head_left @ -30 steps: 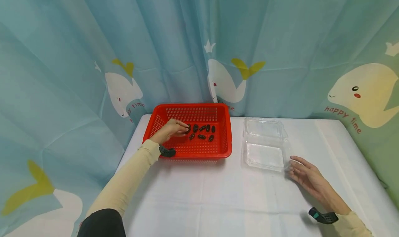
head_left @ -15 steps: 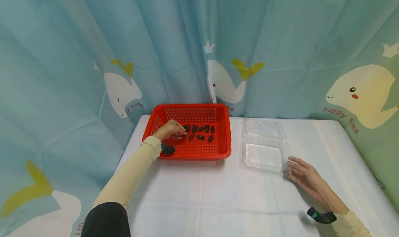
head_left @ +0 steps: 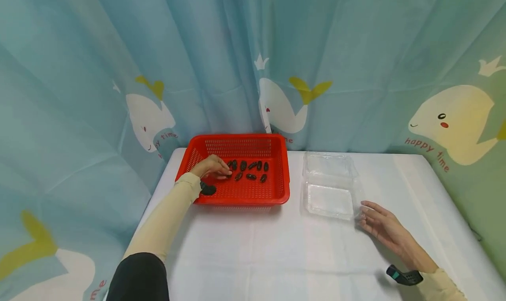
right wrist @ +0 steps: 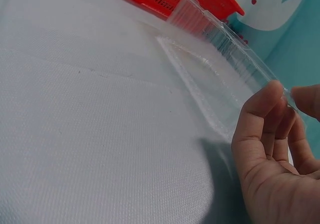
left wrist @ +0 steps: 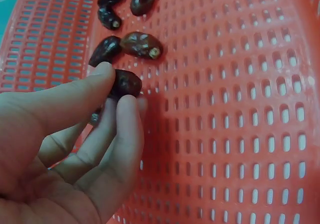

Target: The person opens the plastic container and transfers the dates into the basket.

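Observation:
In the left wrist view, my left hand (left wrist: 85, 149) pinches a dark brown, glossy date (left wrist: 128, 83) between thumb and fingertips, close over the floor of a red plastic basket (head_left: 245, 201). Other dates (left wrist: 142, 45) lie just beyond the fingertips; the head view shows them in two loose rows. Over on the right, my right hand (head_left: 384, 229) holds the near right edge of a clear plastic clamshell box (head_left: 330, 200). That box lies opened out, its lid (head_left: 329, 165) folded back, and the right wrist view shows thumb and fingers (right wrist: 262, 101) pinching its rim.
A white cloth (head_left: 300, 257) covers the table. Behind it hangs a blue-green curtain (head_left: 213, 81) printed with whales. The basket stands at the back left, the box to its right, with a strip of white cloth between them.
My left hand has drawn slightly left and toward me inside the basket, uncovering more of the dates beside its fingers. The right hand keeps its hold on the box. The head view has shifted a little.

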{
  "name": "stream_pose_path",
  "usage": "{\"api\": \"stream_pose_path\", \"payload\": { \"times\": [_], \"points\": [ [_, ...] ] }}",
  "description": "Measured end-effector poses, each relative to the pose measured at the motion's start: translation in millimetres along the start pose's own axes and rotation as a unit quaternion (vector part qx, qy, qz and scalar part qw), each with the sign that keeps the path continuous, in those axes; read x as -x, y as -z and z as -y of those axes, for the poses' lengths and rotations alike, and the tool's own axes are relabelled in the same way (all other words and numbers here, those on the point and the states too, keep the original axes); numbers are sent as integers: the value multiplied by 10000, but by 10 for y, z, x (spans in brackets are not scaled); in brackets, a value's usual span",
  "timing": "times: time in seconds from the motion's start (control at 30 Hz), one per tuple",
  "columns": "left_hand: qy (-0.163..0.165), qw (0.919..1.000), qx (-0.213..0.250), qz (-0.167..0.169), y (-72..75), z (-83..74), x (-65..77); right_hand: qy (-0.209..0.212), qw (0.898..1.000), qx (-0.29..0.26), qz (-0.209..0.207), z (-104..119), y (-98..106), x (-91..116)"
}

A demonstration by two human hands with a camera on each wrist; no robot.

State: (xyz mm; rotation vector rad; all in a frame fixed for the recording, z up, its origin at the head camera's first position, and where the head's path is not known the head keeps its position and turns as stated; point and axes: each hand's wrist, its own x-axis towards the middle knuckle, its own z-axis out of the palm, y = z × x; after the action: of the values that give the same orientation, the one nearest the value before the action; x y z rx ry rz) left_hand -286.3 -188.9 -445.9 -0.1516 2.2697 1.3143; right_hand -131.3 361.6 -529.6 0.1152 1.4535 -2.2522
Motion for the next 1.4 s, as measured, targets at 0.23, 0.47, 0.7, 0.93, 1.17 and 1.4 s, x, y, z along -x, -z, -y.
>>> {"api": "stream_pose_path", "payload": {
  "times": [0.23,0.47,0.7,0.93,1.17,1.4],
  "points": [
    [-204,9989,-402,-117,-18,43,8,79,9999,-60,114,7,-22,-3],
    [-639,9898,-1235,-316,-84,45,-2,59,9998,-97,134,7,-13,19],
    [-831,9764,-1934,-487,-72,-14,55,4,9999,64,111,28,-7,1],
    [-1368,9495,-2695,-837,56,-58,115,-82,9986,523,-22,74,9,-9],
    [-1500,9247,-3333,-1068,215,-213,411,-83,9788,2022,-303,226,50,22],
    [-1955,8578,-4470,-1616,355,-288,844,289,9393,3396,-381,442,126,115]
  ]
}}
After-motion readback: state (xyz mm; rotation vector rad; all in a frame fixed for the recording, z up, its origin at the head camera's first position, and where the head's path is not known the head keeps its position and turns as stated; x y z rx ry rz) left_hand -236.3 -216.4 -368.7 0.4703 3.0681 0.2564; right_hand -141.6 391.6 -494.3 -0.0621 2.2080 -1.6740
